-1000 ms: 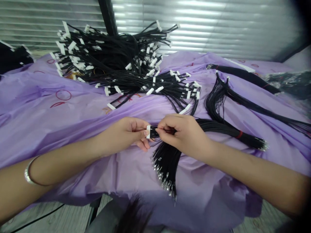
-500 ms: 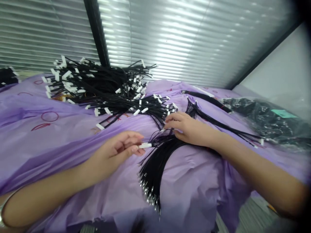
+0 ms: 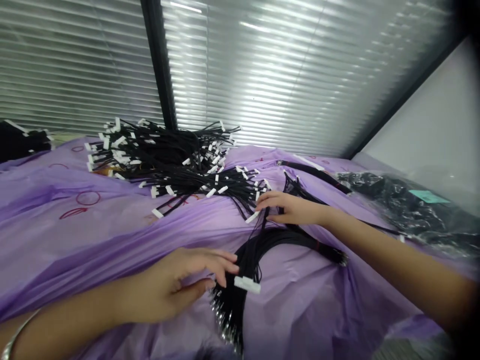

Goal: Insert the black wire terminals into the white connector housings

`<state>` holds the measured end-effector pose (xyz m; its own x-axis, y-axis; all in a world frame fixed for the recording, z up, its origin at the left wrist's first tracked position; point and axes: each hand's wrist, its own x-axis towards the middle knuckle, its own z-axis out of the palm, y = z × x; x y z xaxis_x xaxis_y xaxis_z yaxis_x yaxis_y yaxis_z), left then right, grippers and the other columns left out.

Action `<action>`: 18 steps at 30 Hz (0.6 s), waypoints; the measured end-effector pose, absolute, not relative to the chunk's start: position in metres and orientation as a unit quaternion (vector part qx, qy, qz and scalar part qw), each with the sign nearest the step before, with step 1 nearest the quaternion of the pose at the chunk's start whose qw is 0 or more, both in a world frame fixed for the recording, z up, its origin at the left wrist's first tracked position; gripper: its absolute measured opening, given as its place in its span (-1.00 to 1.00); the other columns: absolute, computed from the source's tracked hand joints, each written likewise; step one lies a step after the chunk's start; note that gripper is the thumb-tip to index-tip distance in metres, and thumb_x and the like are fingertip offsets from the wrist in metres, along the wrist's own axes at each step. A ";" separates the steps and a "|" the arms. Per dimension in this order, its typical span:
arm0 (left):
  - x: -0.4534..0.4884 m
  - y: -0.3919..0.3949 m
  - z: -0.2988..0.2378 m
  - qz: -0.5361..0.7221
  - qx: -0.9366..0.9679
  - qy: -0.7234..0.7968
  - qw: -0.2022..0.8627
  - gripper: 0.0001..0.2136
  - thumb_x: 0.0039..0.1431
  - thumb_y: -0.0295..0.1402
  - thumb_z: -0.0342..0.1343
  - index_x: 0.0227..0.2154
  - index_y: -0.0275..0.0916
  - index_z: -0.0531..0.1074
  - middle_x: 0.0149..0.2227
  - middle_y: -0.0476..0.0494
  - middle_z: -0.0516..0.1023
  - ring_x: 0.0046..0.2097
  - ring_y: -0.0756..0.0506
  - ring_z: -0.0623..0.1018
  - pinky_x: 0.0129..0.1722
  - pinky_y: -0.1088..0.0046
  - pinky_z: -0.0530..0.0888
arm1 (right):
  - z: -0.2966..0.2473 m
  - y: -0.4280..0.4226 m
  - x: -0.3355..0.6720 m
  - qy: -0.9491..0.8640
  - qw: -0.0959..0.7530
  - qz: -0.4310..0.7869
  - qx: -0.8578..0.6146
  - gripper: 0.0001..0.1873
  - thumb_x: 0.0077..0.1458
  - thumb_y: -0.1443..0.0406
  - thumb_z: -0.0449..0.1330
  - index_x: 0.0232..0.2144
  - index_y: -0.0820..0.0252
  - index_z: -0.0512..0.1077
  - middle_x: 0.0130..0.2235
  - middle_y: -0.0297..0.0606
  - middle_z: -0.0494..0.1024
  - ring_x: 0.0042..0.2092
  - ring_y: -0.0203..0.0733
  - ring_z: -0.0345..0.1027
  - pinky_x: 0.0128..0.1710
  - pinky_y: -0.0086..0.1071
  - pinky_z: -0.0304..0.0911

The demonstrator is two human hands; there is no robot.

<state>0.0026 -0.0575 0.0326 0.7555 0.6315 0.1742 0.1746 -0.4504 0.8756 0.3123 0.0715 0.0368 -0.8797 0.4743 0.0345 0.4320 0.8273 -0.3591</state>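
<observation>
My left hand [image 3: 195, 280] is open, thumb and fingers apart, just left of a white connector [image 3: 247, 285]. Thin black wires run from that connector up to my right hand [image 3: 290, 207]. The fingers of that hand are bent around this wire cable [image 3: 262, 227], though the exact grip is partly hidden. Beneath lies a curved bundle of black wires [image 3: 247, 255] with bare metal tips [image 3: 227, 320] pointing toward me. A red band ties its right part. Another white connector [image 3: 252, 217] lies just below my right fingertips.
A heap of black cables with white connectors [image 3: 150, 150] lies at the back, with a smaller pile [image 3: 210, 182] before it. A clear plastic bag [image 3: 405, 205] is at right. Red rubber bands [image 3: 88, 198] lie on the purple sheet [image 3: 123, 230]. Blinds [image 3: 243, 75] stand behind.
My left hand has let go of the white connector, which now hangs lower and further right. My left hand moved down and right. The view has tilted upward.
</observation>
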 end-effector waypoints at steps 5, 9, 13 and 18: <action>0.003 -0.061 0.030 0.236 0.797 0.283 0.477 -0.82 0.21 -0.45 -0.03 -0.13 -0.19 0.34 0.06 -0.18 0.41 0.12 -0.10 0.38 0.12 0.33 0.33 | 0.027 0.071 0.310 -0.959 0.072 0.115 -0.249 -0.83 0.11 0.33 0.18 -0.22 0.10 0.51 -0.05 -0.13 0.38 0.03 -0.07 0.18 0.08 -0.03 0.01; 0.004 -0.059 0.017 0.239 0.742 0.346 0.522 -0.65 0.25 -0.28 -0.05 0.08 -0.15 0.14 0.23 -0.24 0.12 0.23 -0.11 0.23 0.19 0.29 0.25 | 0.029 0.048 0.307 -0.961 0.072 0.112 -0.241 -0.89 0.18 0.34 0.10 -0.34 0.18 0.44 -0.12 -0.20 0.43 -0.02 -0.18 0.24 0.06 -0.17 0.08; 0.008 -0.057 0.017 0.224 0.694 0.385 0.565 -0.50 0.28 -0.20 -0.13 0.22 -0.16 -0.09 0.29 -0.27 0.02 0.24 -0.09 0.21 0.21 0.29 0.23 | 0.031 0.028 0.312 -0.953 0.092 0.089 -0.276 -0.89 0.23 0.36 0.01 -0.30 0.23 0.34 -0.24 -0.18 0.43 -0.17 -0.21 0.28 -0.16 -0.30 0.26; 0.007 -0.055 0.029 0.206 0.696 0.459 0.512 -0.49 0.27 -0.09 -0.20 0.20 -0.22 0.10 0.26 -0.20 0.16 0.27 -0.12 0.16 0.28 0.28 0.03 | 0.054 0.023 0.321 -0.945 0.164 0.026 -0.283 -0.90 0.21 0.40 -0.03 -0.27 0.21 0.28 -0.28 -0.16 0.39 -0.23 -0.16 0.24 -0.23 -0.25 0.23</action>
